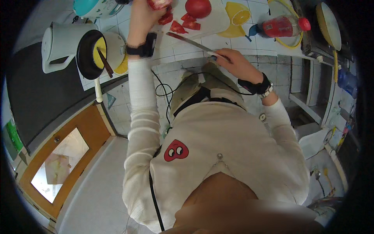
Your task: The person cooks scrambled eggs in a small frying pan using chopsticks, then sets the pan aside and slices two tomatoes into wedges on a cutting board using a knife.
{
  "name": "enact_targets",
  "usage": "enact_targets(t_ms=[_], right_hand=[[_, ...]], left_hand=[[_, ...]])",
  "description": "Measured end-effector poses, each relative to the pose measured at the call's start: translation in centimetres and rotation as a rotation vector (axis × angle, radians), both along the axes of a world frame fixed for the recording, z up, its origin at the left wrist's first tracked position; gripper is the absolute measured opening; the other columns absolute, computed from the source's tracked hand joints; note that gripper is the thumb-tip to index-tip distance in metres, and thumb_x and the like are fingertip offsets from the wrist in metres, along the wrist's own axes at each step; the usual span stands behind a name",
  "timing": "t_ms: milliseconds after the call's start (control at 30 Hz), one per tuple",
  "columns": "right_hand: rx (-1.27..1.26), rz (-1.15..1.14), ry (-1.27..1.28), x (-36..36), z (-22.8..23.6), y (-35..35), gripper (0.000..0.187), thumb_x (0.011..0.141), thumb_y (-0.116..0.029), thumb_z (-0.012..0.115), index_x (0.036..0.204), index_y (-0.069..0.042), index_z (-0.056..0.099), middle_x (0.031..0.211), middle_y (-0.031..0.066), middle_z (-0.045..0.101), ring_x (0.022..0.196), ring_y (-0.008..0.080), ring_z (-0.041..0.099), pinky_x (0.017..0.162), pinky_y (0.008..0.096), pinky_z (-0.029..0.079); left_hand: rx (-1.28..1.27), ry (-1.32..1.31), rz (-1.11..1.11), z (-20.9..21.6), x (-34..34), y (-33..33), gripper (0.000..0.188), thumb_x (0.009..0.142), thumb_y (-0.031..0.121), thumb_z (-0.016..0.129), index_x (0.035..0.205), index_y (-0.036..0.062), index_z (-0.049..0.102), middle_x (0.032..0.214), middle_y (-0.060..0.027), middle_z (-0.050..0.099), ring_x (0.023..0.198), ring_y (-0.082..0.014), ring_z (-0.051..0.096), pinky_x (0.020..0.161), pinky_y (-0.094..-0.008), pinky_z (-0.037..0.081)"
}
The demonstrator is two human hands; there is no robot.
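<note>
My left hand (143,17) is up at the top edge of the view, its fingers closed around a cut tomato (159,3) with its pale cut face showing. In my right hand (239,66) is a knife (187,41), gripped by its light handle. The blade points left, wet with reddish juice, its tip just below the cut pieces. Several tomato wedges (178,27) lie on a white cutting board (212,24). Behind them rests a larger red tomato (198,7) with a smooth skin. The knife does not touch the tomato in my left hand.
Left of my arm stand a white kettle (58,48) and a small black pan (86,58) with yellow liquid and chopsticks (103,61). A teal bowl (91,7) is behind. To the right lie a red-capped bottle (278,27) and, on the stove, a frying pan (328,27).
</note>
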State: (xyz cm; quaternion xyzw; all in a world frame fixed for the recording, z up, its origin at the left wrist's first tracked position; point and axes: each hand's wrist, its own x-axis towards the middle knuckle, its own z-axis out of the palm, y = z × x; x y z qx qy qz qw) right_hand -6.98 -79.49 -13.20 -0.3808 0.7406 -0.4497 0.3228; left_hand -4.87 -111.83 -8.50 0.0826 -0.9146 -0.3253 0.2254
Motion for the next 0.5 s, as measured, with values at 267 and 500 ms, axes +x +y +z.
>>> enact_targets(t_ms=[267, 500], right_hand=[[-0.019, -0.005, -0.216, 0.7, -2.6, -8.2, 0.028, 0.096, -0.022, 0.052, 0.105, 0.003, 0.059, 0.073, 0.0080, 0.056, 0.063, 0.0138, 0.048, 0.059, 0.0296, 0.042], [-0.085, -0.293, -0.062, 1.0, -2.8, -10.0, 0.026, 0.094, -0.021, 0.051, 0.093, 0.003, 0.059, 0.071, 0.0175, 0.057, 0.062, 0.0290, 0.053, 0.061, 0.0391, 0.043]], left_hand=[[0.237, 0.136, 0.487, 0.8, 12.8, 7.0, 0.066, 0.067, 0.013, 0.084, 0.119, -0.0036, 0.048, 0.110, -0.0187, 0.059, 0.101, -0.0259, 0.061, 0.089, -0.0345, 0.050], [0.144, -0.081, 0.425, -5.8, 11.2, 4.3, 0.064, 0.068, 0.016, 0.085, 0.119, -0.0027, 0.052, 0.114, -0.0179, 0.059, 0.105, -0.0257, 0.061, 0.088, -0.0341, 0.051]])
